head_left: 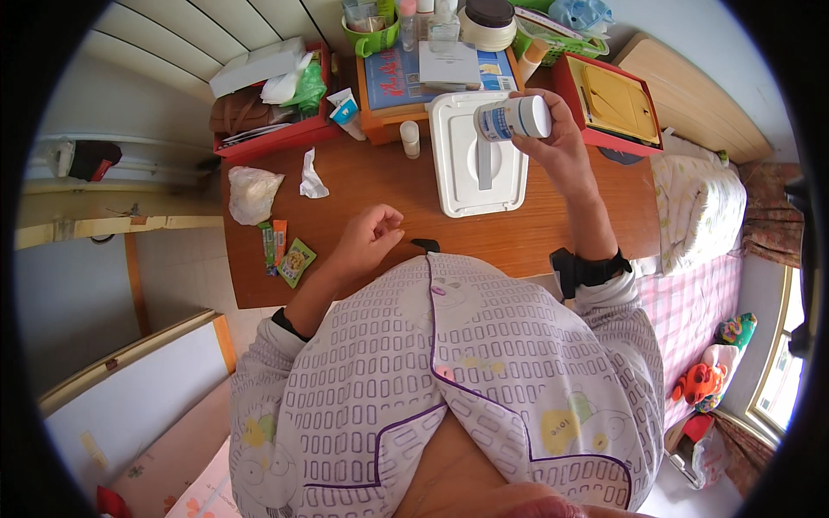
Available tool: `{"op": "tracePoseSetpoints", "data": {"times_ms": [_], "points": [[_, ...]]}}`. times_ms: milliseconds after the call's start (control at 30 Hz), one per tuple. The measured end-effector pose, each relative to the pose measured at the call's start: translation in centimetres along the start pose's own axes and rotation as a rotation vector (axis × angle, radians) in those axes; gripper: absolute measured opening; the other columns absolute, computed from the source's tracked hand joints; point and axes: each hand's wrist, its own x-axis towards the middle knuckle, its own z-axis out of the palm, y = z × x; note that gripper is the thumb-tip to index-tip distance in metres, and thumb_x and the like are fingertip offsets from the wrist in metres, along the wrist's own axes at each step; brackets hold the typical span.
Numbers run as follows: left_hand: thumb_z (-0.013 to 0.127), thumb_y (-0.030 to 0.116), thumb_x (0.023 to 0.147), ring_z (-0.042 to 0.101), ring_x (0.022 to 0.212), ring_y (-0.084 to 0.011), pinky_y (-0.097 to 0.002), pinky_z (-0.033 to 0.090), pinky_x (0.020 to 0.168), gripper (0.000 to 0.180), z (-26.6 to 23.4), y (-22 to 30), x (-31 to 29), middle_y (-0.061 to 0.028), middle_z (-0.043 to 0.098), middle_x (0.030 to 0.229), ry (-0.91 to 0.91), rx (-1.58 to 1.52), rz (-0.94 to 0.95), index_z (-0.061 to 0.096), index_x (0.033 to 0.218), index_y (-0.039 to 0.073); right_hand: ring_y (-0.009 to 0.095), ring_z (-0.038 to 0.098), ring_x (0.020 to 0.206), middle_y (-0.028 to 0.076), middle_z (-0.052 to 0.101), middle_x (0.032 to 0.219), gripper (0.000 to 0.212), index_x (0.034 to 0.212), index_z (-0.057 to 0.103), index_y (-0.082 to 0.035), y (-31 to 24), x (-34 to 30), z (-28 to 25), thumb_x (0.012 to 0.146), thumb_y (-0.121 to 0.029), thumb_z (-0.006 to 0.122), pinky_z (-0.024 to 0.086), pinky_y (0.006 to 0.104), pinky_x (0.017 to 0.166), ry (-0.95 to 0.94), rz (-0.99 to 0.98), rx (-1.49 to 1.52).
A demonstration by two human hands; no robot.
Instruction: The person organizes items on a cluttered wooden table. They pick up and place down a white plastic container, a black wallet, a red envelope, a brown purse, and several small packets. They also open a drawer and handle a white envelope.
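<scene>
My right hand (pixel 560 142) is closed around a white plastic bottle (pixel 515 119) with a blue label. The bottle is tilted on its side, its white lid toward the right, above a white lidded box (pixel 503 194) with a long grey handle strip. Nothing shows in my left hand (pixel 369 239), which hovers over the near edge of the table with its fingers loosely curled and apart. A small white bottle (pixel 410 140) stands just left of the box. Farther left lie a crumpled tissue (pixel 312 175) and a knotted plastic bag (pixel 253 194).
Flat sachets (pixel 296 262) lie at the wooden table's (pixel 363 186) left front. Red boxes of belongings stand at the back left (pixel 285 129) and back right (pixel 623 104). Between them are a blue-topped box (pixel 389 78), a green cup (pixel 371 39) and a blue-and-white tube (pixel 345 112). A bed (pixel 691 293) adjoins the right side.
</scene>
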Motion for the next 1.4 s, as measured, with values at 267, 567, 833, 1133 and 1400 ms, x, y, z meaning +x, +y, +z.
{"op": "tracePoseSetpoints", "data": {"times_ms": [267, 567, 833, 1133, 1400], "points": [[0.064, 0.012, 0.088, 0.057, 0.087, -0.0146, -0.0284, 0.049, 0.077, 0.025, -0.2, -1.2, -0.8, -0.0091, 0.061, 0.102, 0.040, -0.036, -0.100, 0.058, 0.109, -0.001, 0.019, 0.064, 0.099, 0.011, 0.064, 0.112, 0.058, 0.124, 0.051, 0.000, 2.9, 6.6, -3.3, 0.075, -0.011, 0.080, 0.053, 0.0309, 0.085, 0.349, -0.101, -0.464], [0.064, 0.013, 0.088, 0.056, 0.083, -0.0135, -0.0280, 0.049, 0.074, 0.023, 0.0, -2.2, -1.2, -0.0066, 0.060, 0.096, 0.089, -0.058, -0.133, 0.058, 0.106, 0.000, 0.032, 0.067, 0.097, 0.019, 0.068, 0.105, 0.066, 0.119, 0.058, -0.002, 9.2, 13.6, -5.2, 0.069, -0.035, 0.084, 0.053, 0.0406, 0.086, 0.313, -0.093, -0.918], [0.063, 0.012, 0.090, 0.054, 0.085, -0.0097, -0.0250, 0.047, 0.076, 0.019, -0.2, -3.7, -1.1, -0.0023, 0.058, 0.097, 0.060, -0.031, -0.127, 0.058, 0.106, 0.003, 0.032, 0.067, 0.097, 0.019, 0.067, 0.105, 0.070, 0.121, 0.058, -0.002, 12.0, 15.3, -5.6, 0.068, -0.041, 0.084, 0.053, 0.0411, 0.086, 0.293, -0.094, -0.934], [0.065, 0.015, 0.088, 0.057, 0.085, -0.0125, -0.0280, 0.049, 0.075, 0.022, -0.1, -5.1, -1.1, -0.0053, 0.061, 0.097, 0.094, -0.045, -0.073, 0.059, 0.105, 0.002, 0.022, 0.063, 0.103, 0.013, 0.063, 0.117, 0.066, 0.130, 0.053, -0.001, 10.1, 11.4, -5.9, 0.075, -0.022, 0.082, 0.050, 0.0324, 0.087, 0.306, -0.100, -0.712], [0.070, 0.007, 0.080, 0.060, 0.083, -0.0225, -0.0331, 0.050, 0.071, 0.032, -1.4, -3.2, 3.6, -0.0125, 0.057, 0.100, 0.217, 0.188, 0.138, 0.054, 0.107, 0.002, 0.013, 0.064, 0.094, 0.008, 0.063, 0.114, 0.044, 0.123, 0.058, -0.003, 6.4, 1.0, 0.4, 0.082, 0.000, 0.073, 0.053, 0.0249, 0.078, 0.122, 0.032, -0.342]]}}
